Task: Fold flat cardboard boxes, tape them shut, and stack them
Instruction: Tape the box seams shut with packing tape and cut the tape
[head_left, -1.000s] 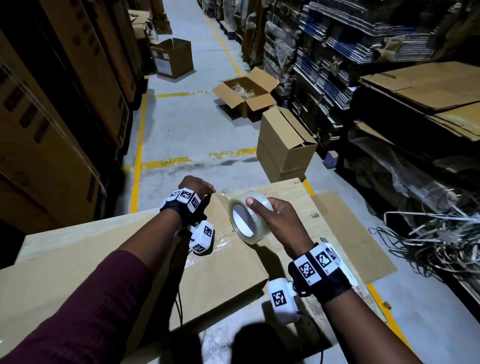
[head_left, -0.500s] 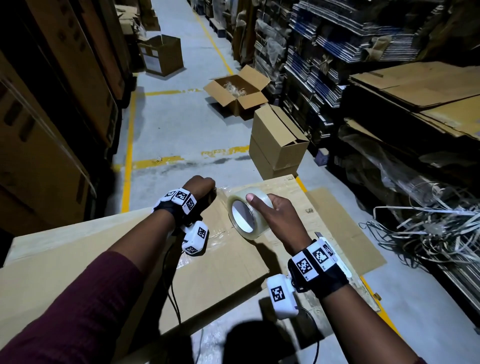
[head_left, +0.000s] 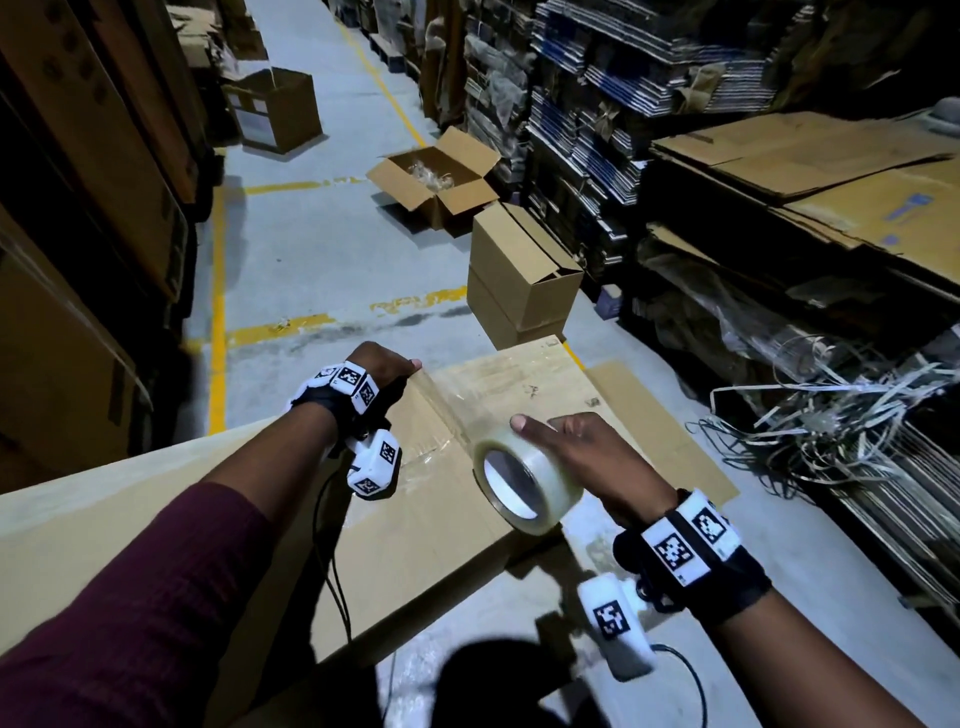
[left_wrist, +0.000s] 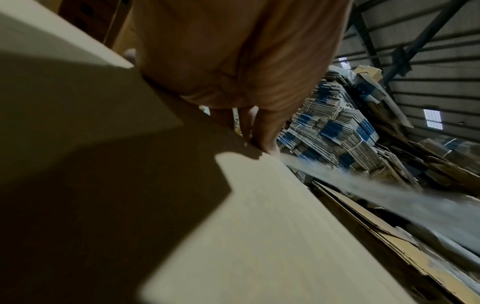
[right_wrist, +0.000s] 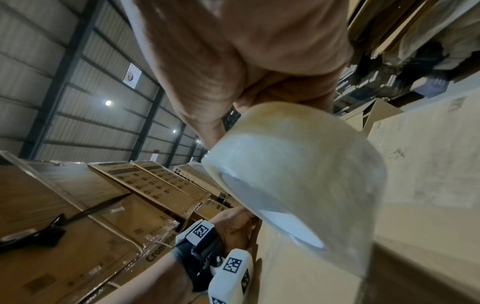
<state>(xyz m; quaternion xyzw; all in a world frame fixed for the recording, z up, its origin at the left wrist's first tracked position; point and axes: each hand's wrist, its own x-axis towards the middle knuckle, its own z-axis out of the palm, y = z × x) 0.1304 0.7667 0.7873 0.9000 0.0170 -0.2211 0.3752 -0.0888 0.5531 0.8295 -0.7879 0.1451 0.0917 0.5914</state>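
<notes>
While right hand (head_left: 587, 457) grips tape roll (head_left: 524, 486) | left hand (head_left: 382, 364) pins strip (head_left: 447, 400) (box (head_left: 415, 519) edge)

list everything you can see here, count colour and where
cardboard box: one, tan, large, lying flat in front of the person
tape roll: one, clear, over the box's near right edge
tape strip: one, clear, stretched from the box's far edge to the roll
closed boxes: two, tan, stacked on the floor beyond the big box
open box: one, tan, flaps up, farther down the aisle
far box: one, brown, at the aisle's left side
flat cardboard sheets: a pile, tan, on the right
bundled flat cartons: many, blue and grey, stacked along the right
loose strapping: a tangle, pale, right floor
floor lines: yellow, on grey concrete
left hand: pins the tape at the box's far edge
right hand: grips the roll
</notes>
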